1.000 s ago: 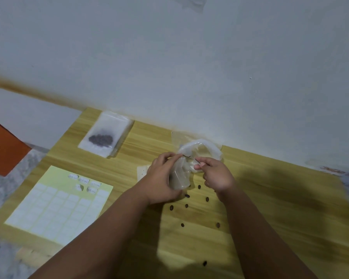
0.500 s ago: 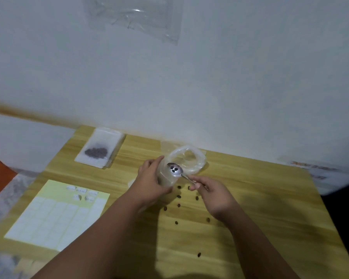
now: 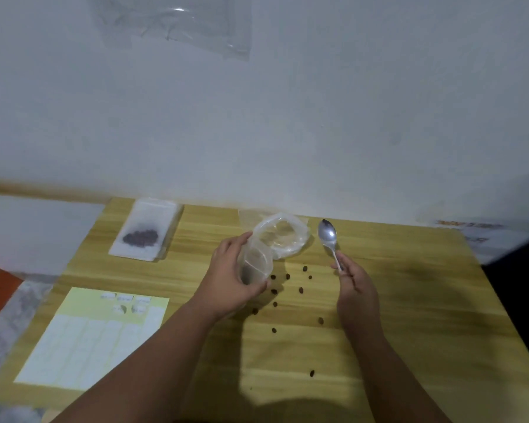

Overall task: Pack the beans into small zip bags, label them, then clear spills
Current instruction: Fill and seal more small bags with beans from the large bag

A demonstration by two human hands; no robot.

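My left hand (image 3: pixel 231 277) grips a small clear zip bag (image 3: pixel 255 265), held upright with its mouth open above the wooden table (image 3: pixel 409 300). My right hand (image 3: pixel 356 288) pinches the handle of a metal spoon (image 3: pixel 329 239), whose bowl points away and looks empty, off to the right of the bag. Behind the bag sits a larger clear plastic bag (image 3: pixel 283 236) with its mouth rolled open. Several dark beans (image 3: pixel 287 293) lie scattered on the table between and in front of my hands.
A filled zip bag of beans (image 3: pixel 144 233) lies on a stack of empty bags at the back left. A yellow sheet of white labels (image 3: pixel 92 337) lies at the front left. The table butts against a white wall.
The spoon held beans over the small bag half a second ago; it has since swung out to the right and looks empty. The view tilted up slightly.
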